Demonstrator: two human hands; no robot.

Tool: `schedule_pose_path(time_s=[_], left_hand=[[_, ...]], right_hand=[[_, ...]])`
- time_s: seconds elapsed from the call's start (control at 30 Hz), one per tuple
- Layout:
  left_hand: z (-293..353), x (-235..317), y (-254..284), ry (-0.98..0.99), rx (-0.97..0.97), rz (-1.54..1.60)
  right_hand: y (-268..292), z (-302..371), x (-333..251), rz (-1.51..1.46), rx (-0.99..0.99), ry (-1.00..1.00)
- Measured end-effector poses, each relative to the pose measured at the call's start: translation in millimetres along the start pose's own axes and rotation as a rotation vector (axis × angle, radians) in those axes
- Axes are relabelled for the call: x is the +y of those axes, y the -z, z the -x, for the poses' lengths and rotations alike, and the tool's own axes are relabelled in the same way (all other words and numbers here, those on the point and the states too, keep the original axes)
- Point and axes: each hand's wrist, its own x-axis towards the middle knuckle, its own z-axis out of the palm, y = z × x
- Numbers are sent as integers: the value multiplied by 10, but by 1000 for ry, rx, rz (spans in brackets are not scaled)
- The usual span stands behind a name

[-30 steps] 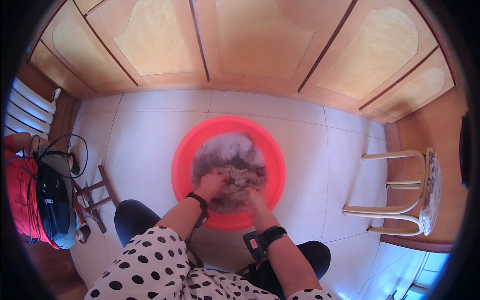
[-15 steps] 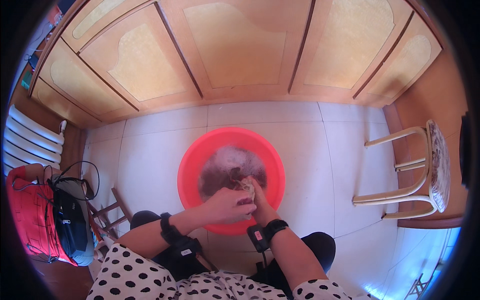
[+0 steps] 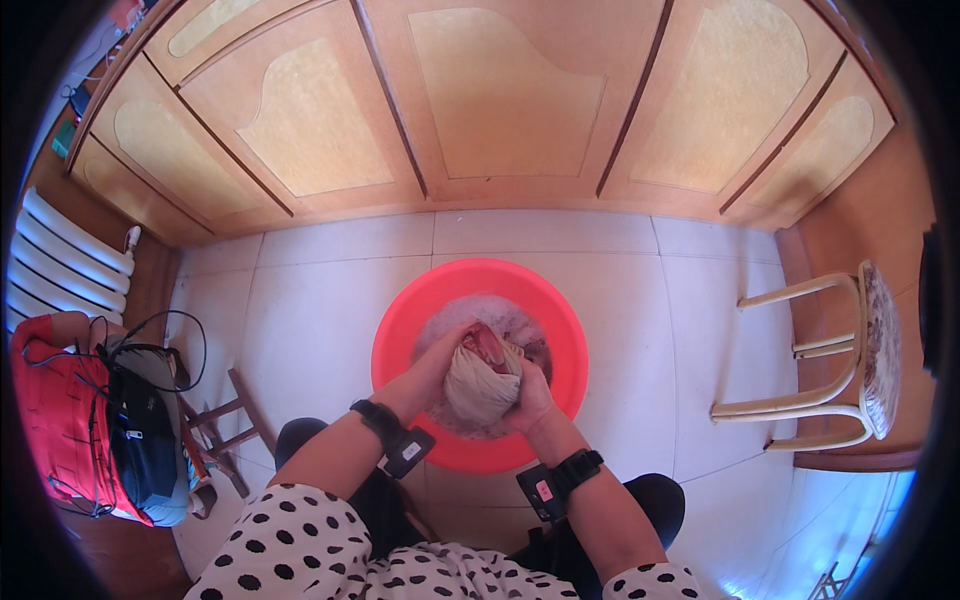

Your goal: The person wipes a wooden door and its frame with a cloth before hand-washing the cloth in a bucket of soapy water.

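Both my hands hold a wet, beige-grey cloth item (image 3: pixel 478 392) over a red plastic basin (image 3: pixel 562 330). It bulges like a pouch, with a reddish patterned part showing at its top opening; I cannot tell what kind of article it is. My left hand (image 3: pixel 446 356) grips its left upper side, fingers partly hidden by the fabric. On the opposite side, my right hand (image 3: pixel 532 396) is closed around its edge. Foamy, dark soapy water (image 3: pixel 510 312) fills the basin's bottom around the cloth.
Wooden cabinet doors (image 3: pixel 505 90) line the far side. At the right stands a metal-legged chair (image 3: pixel 868 340) with a patterned seat. On the left are a red bag (image 3: pixel 65 430), a black pouch (image 3: pixel 140 440), a dark wooden stool frame (image 3: pixel 245 415) and a white radiator (image 3: pixel 70 255).
The cloth was bunched small between my hands, close together; now it is spread into a wide pouch shape and my hands are farther apart. The view has shifted slightly.
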Motion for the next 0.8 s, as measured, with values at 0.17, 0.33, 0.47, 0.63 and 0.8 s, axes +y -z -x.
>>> schedule_pose_path(time_s=[0.17, 0.33, 0.47, 0.63, 0.8], left_hand=[[-67, 49, 34, -370, 85, -182], [27, 2, -61, -719, 120, -921], [20, -92, -197, -647, 62, -443], [-291, -163, 477, -195, 119, -104], [-109, -169, 88, -235, 130, -169]], right_hand=[[49, -106, 30, 200, 168, 232], [160, -28, -34, 26, 157, 71], [109, -29, -19, 18, 165, 432], [-60, -94, 72, 557, 265, 719], [26, -25, -44, 680, 216, 664]])
